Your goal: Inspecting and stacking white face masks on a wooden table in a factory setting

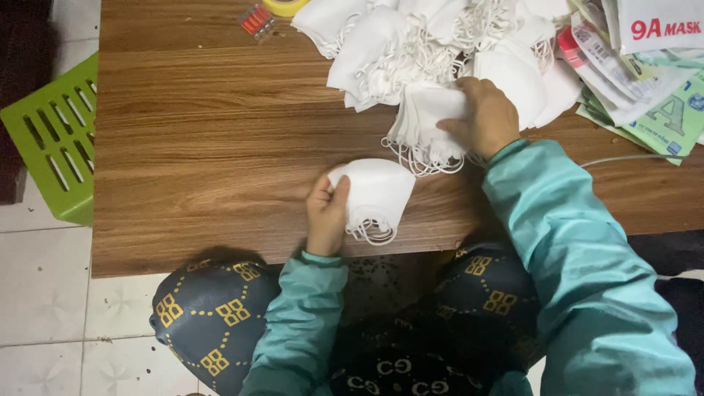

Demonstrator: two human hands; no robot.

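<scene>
At the upper right of the frame, a heap of flat packages lies fanned on the table [220, 147]. Topmost is a white pouch with red lettering [660, 26]. Under it sit clear sleeves with red-and-white printed labels [598, 51], and lowest, at the right edge, pale green packets [671, 121] with large letters.

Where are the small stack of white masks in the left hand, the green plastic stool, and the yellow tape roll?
small stack of white masks [378, 192]: head view, on the top mask's flat face.
green plastic stool [53, 136]: head view, on its slotted top.
yellow tape roll [284, 6]: head view, on its visible rim.
</scene>
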